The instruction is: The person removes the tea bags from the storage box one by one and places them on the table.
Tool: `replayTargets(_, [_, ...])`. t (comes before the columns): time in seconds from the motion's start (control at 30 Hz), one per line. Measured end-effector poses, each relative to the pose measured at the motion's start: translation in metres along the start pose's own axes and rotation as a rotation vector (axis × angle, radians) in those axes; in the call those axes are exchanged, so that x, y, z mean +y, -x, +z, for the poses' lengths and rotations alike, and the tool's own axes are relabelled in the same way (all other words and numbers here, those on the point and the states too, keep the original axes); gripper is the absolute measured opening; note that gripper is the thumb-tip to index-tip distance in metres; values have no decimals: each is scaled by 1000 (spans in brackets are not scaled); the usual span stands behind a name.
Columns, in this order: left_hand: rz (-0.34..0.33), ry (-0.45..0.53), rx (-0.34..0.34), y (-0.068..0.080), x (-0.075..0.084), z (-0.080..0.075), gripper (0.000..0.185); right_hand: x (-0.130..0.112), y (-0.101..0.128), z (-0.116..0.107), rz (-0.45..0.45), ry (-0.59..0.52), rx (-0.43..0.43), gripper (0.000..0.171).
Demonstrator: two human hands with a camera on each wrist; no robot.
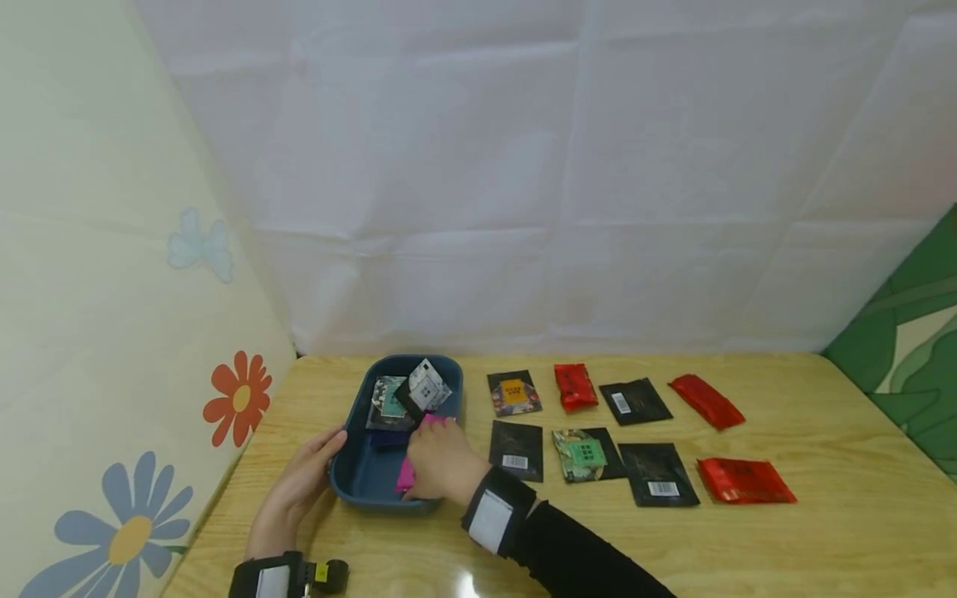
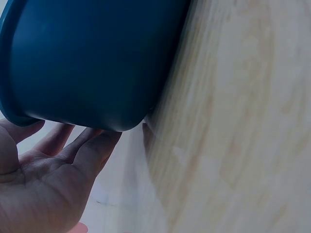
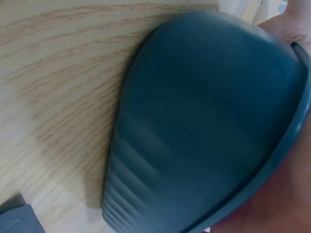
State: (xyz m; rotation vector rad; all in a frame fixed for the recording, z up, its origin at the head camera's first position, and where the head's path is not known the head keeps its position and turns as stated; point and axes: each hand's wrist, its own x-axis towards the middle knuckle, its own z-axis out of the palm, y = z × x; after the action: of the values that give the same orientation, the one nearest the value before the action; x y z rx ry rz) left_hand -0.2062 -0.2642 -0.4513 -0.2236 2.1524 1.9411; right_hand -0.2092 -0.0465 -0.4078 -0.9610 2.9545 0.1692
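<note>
A dark blue plastic bin point(image 1: 377, 477) stands at the left of the table. My left hand point(image 1: 308, 467) rests against its left side, thumb at the rim and fingers on the outer wall; the left wrist view shows this hand point(image 2: 53, 179) beside the wall. Inside the bin, my right hand point(image 1: 441, 457) grips a pink packet point(image 1: 405, 477), partly hidden under the fingers. Farther back in the bin lie a black-and-white packet point(image 1: 429, 388), a packet with a green label point(image 1: 389, 399) and a dark blue one point(image 1: 389, 439).
Right of the bin, several flat packets lie in two loose rows on the wooden table point(image 1: 598, 548): an orange-labelled packet point(image 1: 514, 393), a green-labelled one point(image 1: 585, 454), black ones point(image 1: 658, 473) and red ones point(image 1: 748, 480). A white cloth point(image 1: 523, 208) hangs behind.
</note>
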Motion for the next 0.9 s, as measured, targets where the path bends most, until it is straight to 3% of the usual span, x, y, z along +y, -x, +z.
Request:
replayTargets(0.1, [7,1,-8,0,0,0,58,1,-2,0,-7,-26,-15,71])
replayTargets(0.37, [-4,-16,2,4,3,2,57,7,-2,-6,9,-180,-45,42])
replayTargets(0.6, [-9,-25,8,4,5,2,57,8,0,-10,32,-195,-27,45])
replayTargets(0.9, [6,-7,1,0,-1,-1,58,14,1,-12,-7,-168,116,34])
